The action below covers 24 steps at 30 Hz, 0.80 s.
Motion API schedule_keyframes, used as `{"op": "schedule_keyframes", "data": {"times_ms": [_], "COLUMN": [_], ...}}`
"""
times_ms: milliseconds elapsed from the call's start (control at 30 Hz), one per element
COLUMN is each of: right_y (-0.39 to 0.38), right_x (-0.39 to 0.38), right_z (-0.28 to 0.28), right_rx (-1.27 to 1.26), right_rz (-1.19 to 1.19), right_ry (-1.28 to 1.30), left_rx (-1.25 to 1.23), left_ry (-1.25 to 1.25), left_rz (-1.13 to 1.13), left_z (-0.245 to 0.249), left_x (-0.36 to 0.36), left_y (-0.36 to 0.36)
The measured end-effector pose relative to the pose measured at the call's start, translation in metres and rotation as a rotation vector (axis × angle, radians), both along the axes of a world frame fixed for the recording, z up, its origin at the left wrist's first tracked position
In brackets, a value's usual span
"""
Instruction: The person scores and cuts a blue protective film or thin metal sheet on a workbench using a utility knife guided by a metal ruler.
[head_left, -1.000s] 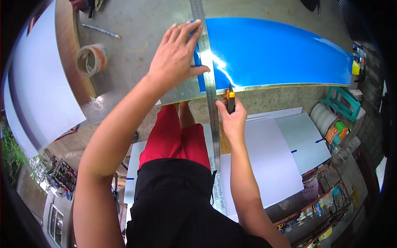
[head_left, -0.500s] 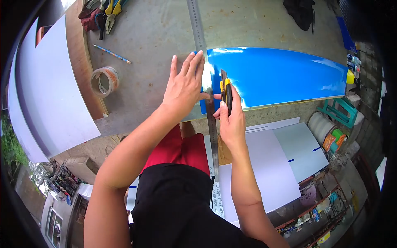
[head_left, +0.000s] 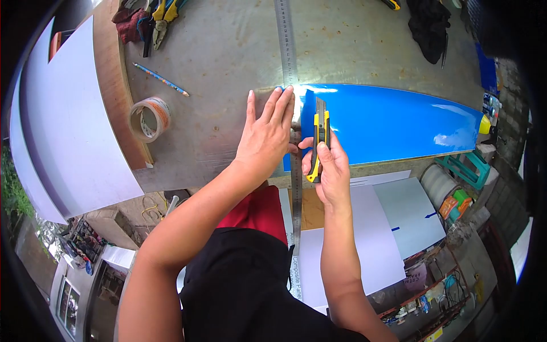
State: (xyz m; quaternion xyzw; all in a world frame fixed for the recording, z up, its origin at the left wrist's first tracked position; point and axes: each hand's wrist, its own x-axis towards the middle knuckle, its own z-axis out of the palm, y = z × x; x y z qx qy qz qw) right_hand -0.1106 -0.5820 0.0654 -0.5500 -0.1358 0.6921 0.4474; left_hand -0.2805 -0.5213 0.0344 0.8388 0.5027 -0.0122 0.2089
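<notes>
A glossy blue sheet lies along the front edge of the worktable. Across its left end runs a long steel ruler, reaching past the table edge toward my body. My left hand presses on the ruler and the sheet's left end, fingers stretched out and thumb toward the ruler's near part. Just right of the ruler, my right hand grips a yellow and black utility knife, its blade extended and pointing away from me. The blade appears above the blue sheet; whether it touches cannot be seen.
On the metal worktable are a tape roll, a pencil, pliers and a black cloth. White curved panels stand at left. Pale panels lie below the table's front edge, near a green stool.
My right hand has turned the utility knife so more of its yellow side shows. The view has shifted slightly; my left hand stays on the ruler.
</notes>
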Motion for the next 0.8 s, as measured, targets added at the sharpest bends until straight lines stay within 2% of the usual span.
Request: {"op": "schedule_keyframes", "data": {"times_ms": [133, 200, 233, 300, 367, 567, 800], "right_y": [0.003, 0.006, 0.008, 0.013, 0.016, 0.026, 0.026], "right_x": [-0.002, -0.005, -0.009, -0.017, -0.020, -0.030, -0.035], "right_z": [-0.001, -0.002, 0.000, 0.006, 0.003, -0.004, -0.006], "right_rx": [-0.004, 0.032, 0.031, 0.072, 0.053, 0.268, 0.288], "right_rz": [0.011, 0.190, 0.190, 0.326, 0.350, 0.473, 0.516], "right_ry": [-0.024, -0.419, -0.418, -0.765, -0.777, -1.145, -1.159], "left_rx": [-0.030, -0.068, -0.069, -0.067, -0.069, -0.040, -0.022], "left_ry": [0.002, 0.040, 0.041, 0.050, 0.060, 0.073, 0.068], "left_rz": [-0.010, -0.033, -0.033, -0.012, -0.017, -0.037, -0.045], "left_z": [0.005, 0.009, 0.011, 0.013, 0.014, 0.010, 0.009], "left_x": [-0.001, -0.001, 0.000, 0.001, 0.001, 0.000, -0.001], "left_y": [0.003, 0.005, 0.005, 0.005, 0.006, 0.005, 0.004]}}
